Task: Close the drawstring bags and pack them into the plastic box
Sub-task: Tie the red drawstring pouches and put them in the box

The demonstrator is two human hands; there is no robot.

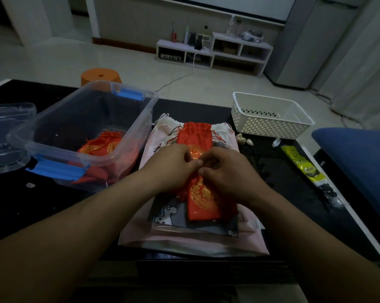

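Head view. Left hand point(171, 165) and right hand point(226, 169) meet over the middle of the surface point(272, 169), toward its front edge. Both pinch the neck of the near red bag point(203, 200), fingers curled tight. The cords are hidden under the fingertips, so I can't tell if the mouth is fully cinched.

That bag lies on top of a pile point(184, 239) of flat pink and grey bags. The far red bag point(194, 134) is on the same pile, toward the far edge. Its top looks gathered and its cords are loose beside it.

The box point(62, 149) sits left of the pile, touching or just beside it, with no lid on. Packed bags point(97, 146), red ones, already lie on its bottom. The lid point(7, 132) is at the left edge. The white basket point(270, 119) is at the far right corner, and a green packet point(300, 162) lies along the right edge.

Progress, as judged: partway. A few red bags are in the box and one is being closed. Left to do: finish this one, box the far red one, then close and pack the flat bags in the pile. The box has plenty of room.
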